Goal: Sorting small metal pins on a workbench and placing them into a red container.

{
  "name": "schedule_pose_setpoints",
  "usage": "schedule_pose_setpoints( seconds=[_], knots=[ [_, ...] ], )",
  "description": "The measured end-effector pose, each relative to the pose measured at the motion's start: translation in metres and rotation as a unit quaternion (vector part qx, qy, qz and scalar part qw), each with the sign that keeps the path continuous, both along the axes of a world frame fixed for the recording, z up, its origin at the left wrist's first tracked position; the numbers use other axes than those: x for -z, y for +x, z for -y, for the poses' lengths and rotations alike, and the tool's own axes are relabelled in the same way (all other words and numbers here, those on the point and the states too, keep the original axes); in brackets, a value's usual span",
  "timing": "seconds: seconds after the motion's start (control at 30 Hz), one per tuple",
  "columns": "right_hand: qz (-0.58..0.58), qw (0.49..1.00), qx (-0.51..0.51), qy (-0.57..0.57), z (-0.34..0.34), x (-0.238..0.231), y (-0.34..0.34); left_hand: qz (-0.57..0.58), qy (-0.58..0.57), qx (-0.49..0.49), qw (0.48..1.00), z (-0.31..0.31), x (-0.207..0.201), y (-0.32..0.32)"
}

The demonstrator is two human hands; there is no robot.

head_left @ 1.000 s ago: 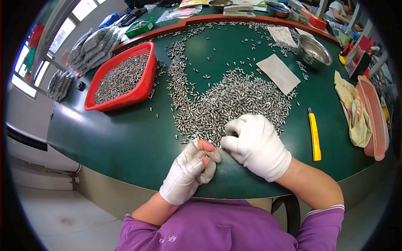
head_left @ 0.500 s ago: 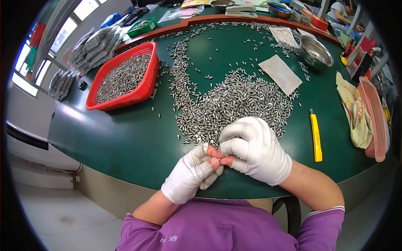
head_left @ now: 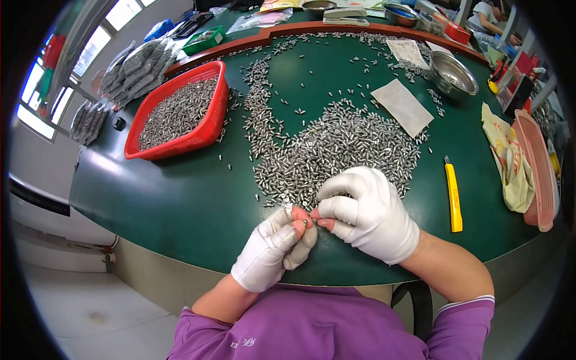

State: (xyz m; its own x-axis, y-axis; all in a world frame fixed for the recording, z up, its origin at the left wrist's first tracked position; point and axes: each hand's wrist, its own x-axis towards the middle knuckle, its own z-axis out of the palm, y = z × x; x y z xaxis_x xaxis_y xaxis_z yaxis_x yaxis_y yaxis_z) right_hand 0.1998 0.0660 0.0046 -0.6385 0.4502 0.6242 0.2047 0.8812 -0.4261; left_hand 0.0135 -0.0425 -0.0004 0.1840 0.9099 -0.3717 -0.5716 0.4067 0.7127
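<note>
A broad heap of small, shiny metal parts [head_left: 345,141], rounded like short studs, covers the middle of the green table. In front of its near edge my left hand [head_left: 273,245], in a white glove with bare fingertips, pinches one small metal part [head_left: 305,222] between thumb and forefinger. Close against it on the right, my right hand [head_left: 369,216], gloved the same way, has thumb and forefinger drawn together. Whatever lies between those fingertips is too small to make out. The fingertips of both hands nearly meet.
A red plastic basket [head_left: 174,151] full of similar parts stands at the left. To the right lie a yellow utility knife [head_left: 453,198], a paper sheet [head_left: 403,108], a steel bowl [head_left: 453,74], a cloth [head_left: 510,162] and a pink basket [head_left: 536,180]. A reddish ledge [head_left: 360,28] borders the back.
My fingertips have drawn slightly apart. The left thumb has shifted left, and the small metal part now shows at its tip. The right fingertips have lifted a little.
</note>
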Motion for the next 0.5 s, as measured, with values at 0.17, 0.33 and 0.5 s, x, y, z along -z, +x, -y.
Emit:
schedule_pose_setpoints(
  seconds=[0.17,0.33,0.5],
  knots=[
    [0.072,0.997,0.012,0.029,-0.0065,-0.0006,0.0012,0.026,0.056,0.001,0.998,-0.0016,0.0060,0.0009],
    [0.111,0.993,0.004,0.051,-0.0081,-0.0004,-0.0017,0.019,0.075,0.002,0.997,-0.0032,0.0030,0.0021],
    [0.100,0.994,0.010,0.035,-0.0051,-0.0004,-0.0024,0.006,0.079,0.024,0.997,-0.0023,0.0063,-0.0006]
  ],
)
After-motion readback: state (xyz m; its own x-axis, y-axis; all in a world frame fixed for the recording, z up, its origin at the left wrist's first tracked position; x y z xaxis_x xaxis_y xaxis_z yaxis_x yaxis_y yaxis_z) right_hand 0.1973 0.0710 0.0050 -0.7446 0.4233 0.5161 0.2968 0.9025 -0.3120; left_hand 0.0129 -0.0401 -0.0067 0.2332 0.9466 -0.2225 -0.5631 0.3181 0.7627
